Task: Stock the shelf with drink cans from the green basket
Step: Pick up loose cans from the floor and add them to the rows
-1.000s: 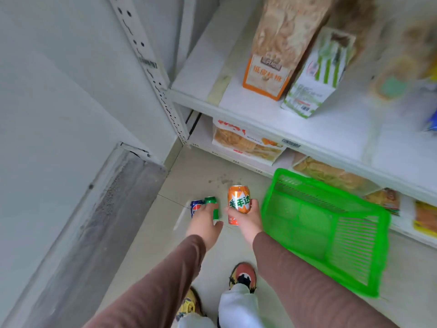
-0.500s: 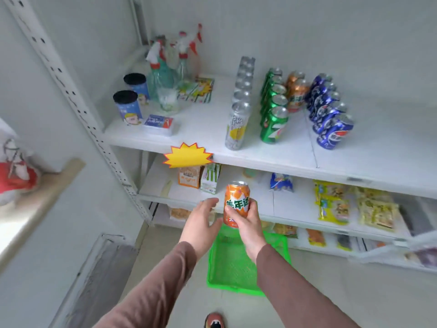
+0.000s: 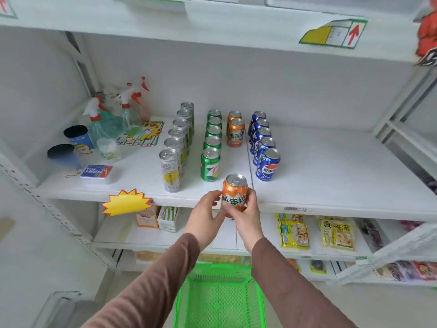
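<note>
An orange drink can [image 3: 234,192] is held upright at the front edge of the white shelf [image 3: 331,176]. My right hand [image 3: 246,218] wraps it from the right and below. My left hand [image 3: 203,214] presses its fingers on the can's left side. On the shelf behind stand rows of cans: silver [image 3: 170,171], green [image 3: 210,165], two orange [image 3: 235,133] and blue [image 3: 267,165]. The held can is in front of the short orange row, between the green and blue rows. The green basket [image 3: 220,299] sits on the floor below my arms; its visible part holds nothing.
Spray bottles [image 3: 127,110], two black-lidded cups [image 3: 62,155] and a small card box [image 3: 98,172] fill the shelf's left end. A yellow starburst tag [image 3: 125,202] hangs on the shelf edge. Snack packs [image 3: 293,230] lie on the lower shelf. The shelf right of the blue cans is bare.
I rose from the floor, so the view lifted to the drink shelf. The orange can came up from beside the basket to the shelf's front edge. My left hand closed onto it.
</note>
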Action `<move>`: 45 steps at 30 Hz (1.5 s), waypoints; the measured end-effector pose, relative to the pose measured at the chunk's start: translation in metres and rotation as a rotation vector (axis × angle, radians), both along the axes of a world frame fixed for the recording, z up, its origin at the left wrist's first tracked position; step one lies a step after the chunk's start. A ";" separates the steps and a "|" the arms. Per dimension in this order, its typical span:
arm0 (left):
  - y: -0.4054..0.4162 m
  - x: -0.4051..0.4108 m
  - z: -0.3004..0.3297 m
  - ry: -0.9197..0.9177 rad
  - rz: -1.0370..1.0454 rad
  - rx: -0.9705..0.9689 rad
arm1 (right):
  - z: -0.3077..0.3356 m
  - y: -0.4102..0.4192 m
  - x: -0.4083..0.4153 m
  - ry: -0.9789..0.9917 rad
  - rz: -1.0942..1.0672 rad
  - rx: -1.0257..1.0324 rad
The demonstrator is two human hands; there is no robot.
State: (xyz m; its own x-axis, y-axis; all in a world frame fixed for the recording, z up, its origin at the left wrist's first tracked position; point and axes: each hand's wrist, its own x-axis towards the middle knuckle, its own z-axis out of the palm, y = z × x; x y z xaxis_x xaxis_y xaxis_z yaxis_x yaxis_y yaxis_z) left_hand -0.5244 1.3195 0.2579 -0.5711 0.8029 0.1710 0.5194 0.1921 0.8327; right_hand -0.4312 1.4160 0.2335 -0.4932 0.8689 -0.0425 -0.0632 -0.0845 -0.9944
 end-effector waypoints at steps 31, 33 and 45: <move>0.220 -0.058 -0.032 -0.308 0.174 -0.074 | -0.006 0.206 -0.128 -0.382 -0.075 0.122; 0.228 -0.061 -0.033 -0.337 0.183 -0.090 | -0.004 0.214 -0.135 -0.401 -0.090 0.113; 0.234 -0.068 -0.041 -0.250 0.216 -0.164 | 0.000 0.228 -0.149 -0.429 -0.126 0.106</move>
